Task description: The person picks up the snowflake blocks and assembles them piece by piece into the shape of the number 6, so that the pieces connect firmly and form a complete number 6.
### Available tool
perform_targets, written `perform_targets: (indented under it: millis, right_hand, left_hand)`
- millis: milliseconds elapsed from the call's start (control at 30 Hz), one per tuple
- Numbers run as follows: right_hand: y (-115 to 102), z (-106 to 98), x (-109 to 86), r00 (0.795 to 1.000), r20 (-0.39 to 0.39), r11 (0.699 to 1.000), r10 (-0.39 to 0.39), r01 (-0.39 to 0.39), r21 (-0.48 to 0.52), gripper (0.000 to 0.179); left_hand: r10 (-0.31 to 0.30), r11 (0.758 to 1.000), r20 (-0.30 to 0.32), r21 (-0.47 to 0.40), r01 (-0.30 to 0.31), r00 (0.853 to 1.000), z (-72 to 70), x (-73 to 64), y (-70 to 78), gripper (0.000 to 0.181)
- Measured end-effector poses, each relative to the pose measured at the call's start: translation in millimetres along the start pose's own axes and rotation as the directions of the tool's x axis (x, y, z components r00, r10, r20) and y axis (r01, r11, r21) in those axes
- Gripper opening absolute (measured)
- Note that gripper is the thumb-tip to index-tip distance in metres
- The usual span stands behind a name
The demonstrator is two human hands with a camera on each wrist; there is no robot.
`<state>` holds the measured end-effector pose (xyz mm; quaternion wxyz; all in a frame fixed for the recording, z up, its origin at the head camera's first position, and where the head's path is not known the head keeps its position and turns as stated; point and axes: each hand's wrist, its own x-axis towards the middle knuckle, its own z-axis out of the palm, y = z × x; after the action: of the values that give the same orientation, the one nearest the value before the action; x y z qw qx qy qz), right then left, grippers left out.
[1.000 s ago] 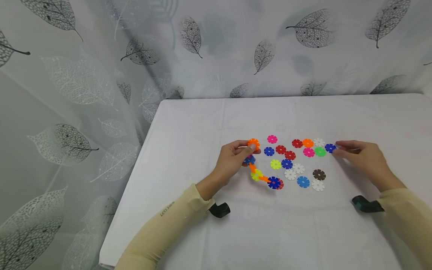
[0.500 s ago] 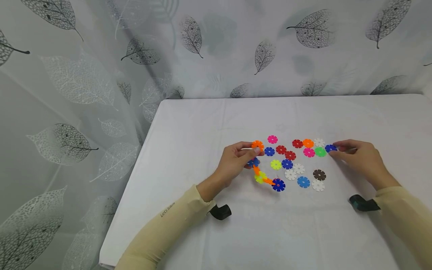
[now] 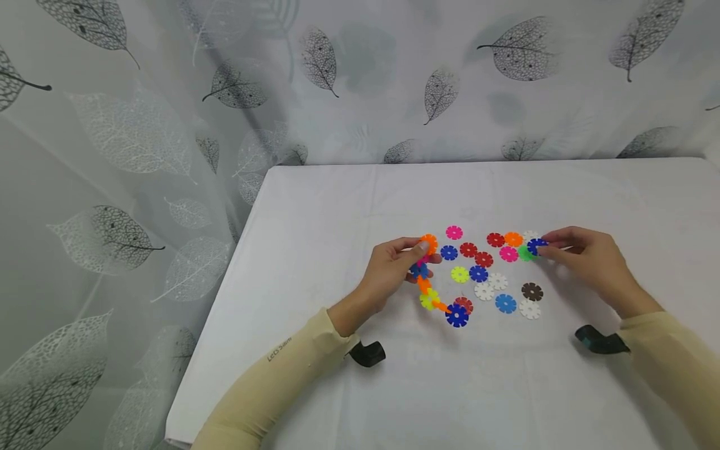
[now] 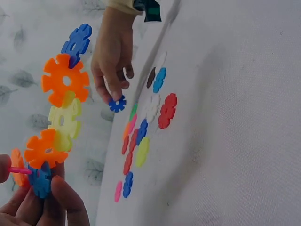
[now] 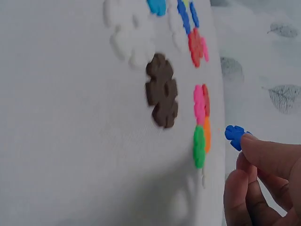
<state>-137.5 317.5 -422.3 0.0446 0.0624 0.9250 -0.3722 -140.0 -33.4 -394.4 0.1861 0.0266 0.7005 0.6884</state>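
Note:
My left hand (image 3: 385, 269) holds a chain of interlocking notched plastic discs by its orange end disc (image 3: 430, 240). Below the fingers, pink, blue, orange and yellow discs follow, down to a dark blue disc (image 3: 457, 316) at the free end. The left wrist view shows the slotted discs joined edge to edge, with a yellow disc (image 4: 64, 122) between two orange ones. My right hand (image 3: 590, 262) pinches a single blue disc (image 5: 235, 136) between thumb and fingers, raised off the table. In the head view it overlaps a green disc (image 3: 525, 253).
Loose discs in several colours lie flat between the hands, among them a brown disc (image 3: 532, 291), a light blue disc (image 3: 505, 304) and a yellow disc (image 3: 459, 274). A red disc (image 3: 464, 304) lies partly behind the chain's free end. The white table (image 3: 337, 206) meets a leaf-print curtain (image 3: 360, 81).
The right hand has lifted the blue disc and moved it left; the pink and green discs beside it have shifted slightly left. The left hand has moved slightly right, and the chain's free end has swung.

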Motion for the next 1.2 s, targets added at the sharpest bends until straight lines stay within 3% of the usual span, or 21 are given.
perform_targets:
  millis: [300,567,767,1033,1200]
  right_hand:
    - [-50.6,17.6,-12.7,0.992,0.059,0.993,-0.111,0.109,0.043,0.045]
    - [-86.2,31.4,-26.0,0.962,0.015,0.959,-0.272,0.27,0.087,0.034]
    - [-99.2,41.5,-32.6,0.937,-0.041,0.933,-0.348,0.35,0.083,0.026]
    - [-109.5,48.6,-39.5,0.915,-0.106,0.917,-0.389,0.396,0.053,0.021]
    - [-113.8,51.6,-42.0,0.877,-0.146,0.885,-0.457,0.465,0.024,0.019]
  left_hand:
    - [0.008,0.999,0.05,-0.039,-0.006,0.999,2.4,-2.0,-3.4,0.034]
    - [-0.002,0.998,0.081,-0.067,0.007,0.997,4.0,-3.9,-1.7,0.033]
    - [-0.018,0.996,0.109,-0.087,0.027,0.994,5.8,-5.3,-1.0,0.034]
    - [-0.015,0.996,0.114,-0.088,0.025,0.993,4.7,-7.4,-1.1,0.034]
    - [-0.016,0.996,0.118,-0.087,0.026,0.993,4.0,-8.8,-1.6,0.033]
